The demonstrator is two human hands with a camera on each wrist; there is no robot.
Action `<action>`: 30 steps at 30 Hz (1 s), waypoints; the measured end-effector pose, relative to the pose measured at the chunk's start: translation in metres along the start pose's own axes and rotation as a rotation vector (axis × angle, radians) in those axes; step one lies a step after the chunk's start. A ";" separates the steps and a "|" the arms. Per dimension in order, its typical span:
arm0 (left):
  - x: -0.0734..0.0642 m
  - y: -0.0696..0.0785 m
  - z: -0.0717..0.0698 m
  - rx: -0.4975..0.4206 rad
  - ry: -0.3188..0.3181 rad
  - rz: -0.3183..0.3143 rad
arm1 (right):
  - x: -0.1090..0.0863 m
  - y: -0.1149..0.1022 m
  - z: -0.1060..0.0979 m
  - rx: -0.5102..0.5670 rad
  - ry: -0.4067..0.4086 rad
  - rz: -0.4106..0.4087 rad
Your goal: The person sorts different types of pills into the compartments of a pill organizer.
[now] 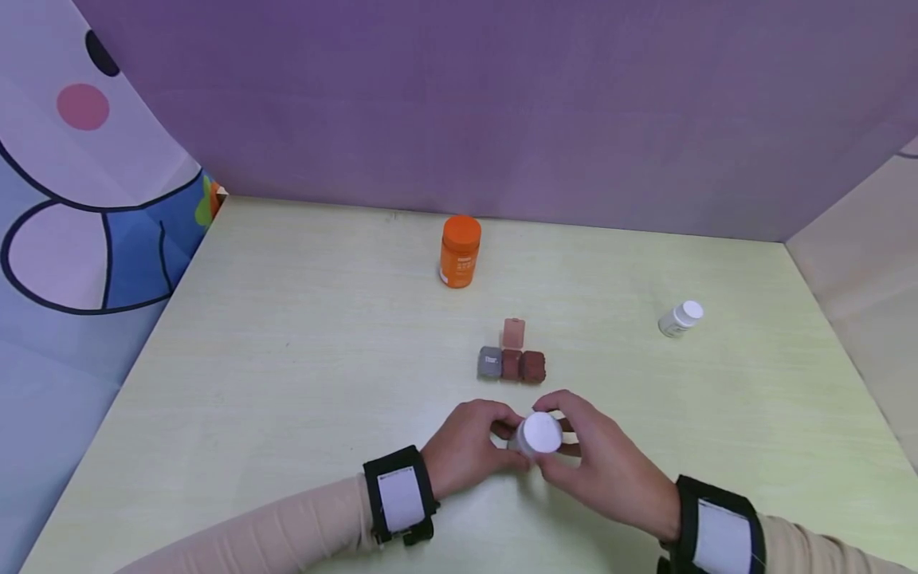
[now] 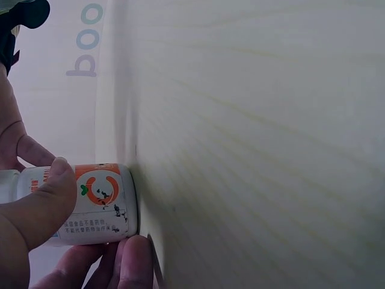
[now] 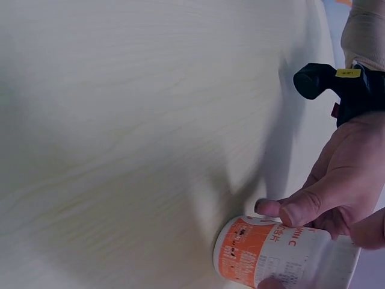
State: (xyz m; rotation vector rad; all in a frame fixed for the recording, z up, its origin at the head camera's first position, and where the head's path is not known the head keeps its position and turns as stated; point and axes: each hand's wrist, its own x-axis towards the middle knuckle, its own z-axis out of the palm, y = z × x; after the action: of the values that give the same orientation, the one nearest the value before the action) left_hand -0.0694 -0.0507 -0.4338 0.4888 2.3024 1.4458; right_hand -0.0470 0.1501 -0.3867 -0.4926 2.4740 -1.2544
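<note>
White plastic with an orange printed label, a squat cylindrical bottle (image 2: 102, 208) stands upright between the person's two hands at the near side of the pale wood-grain table (image 1: 287, 375); from where I stand I cannot tell whether its base touches. The left hand (image 1: 469, 446) is curled round the body, thumb on one side, fingers on the other. The right hand (image 1: 610, 466) is bent in a loose C about the top, its thumb against the flat white cap (image 1: 542, 433), which is on. I take the step to be gripping the cap while the body is steadied; the next move would call for a firm left hold and a fuller right grip. Just beyond lie four small grey, pink and dark-red cubes (image 1: 511, 364).
</note>
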 end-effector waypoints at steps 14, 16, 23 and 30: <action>-0.001 0.001 0.000 0.006 0.003 -0.007 | -0.002 0.002 0.001 0.038 0.003 -0.048; 0.000 0.001 0.000 0.005 -0.002 -0.017 | -0.003 0.002 0.002 0.036 0.010 -0.040; -0.001 0.003 -0.001 0.018 -0.006 -0.027 | -0.001 0.001 0.002 0.058 0.020 0.039; -0.001 0.003 -0.001 0.000 -0.001 -0.015 | -0.005 0.002 0.003 0.052 0.030 -0.051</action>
State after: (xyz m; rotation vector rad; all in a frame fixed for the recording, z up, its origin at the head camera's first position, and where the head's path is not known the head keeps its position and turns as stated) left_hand -0.0687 -0.0506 -0.4310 0.4707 2.3005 1.4382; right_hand -0.0419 0.1511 -0.3892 -0.5303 2.4602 -1.3521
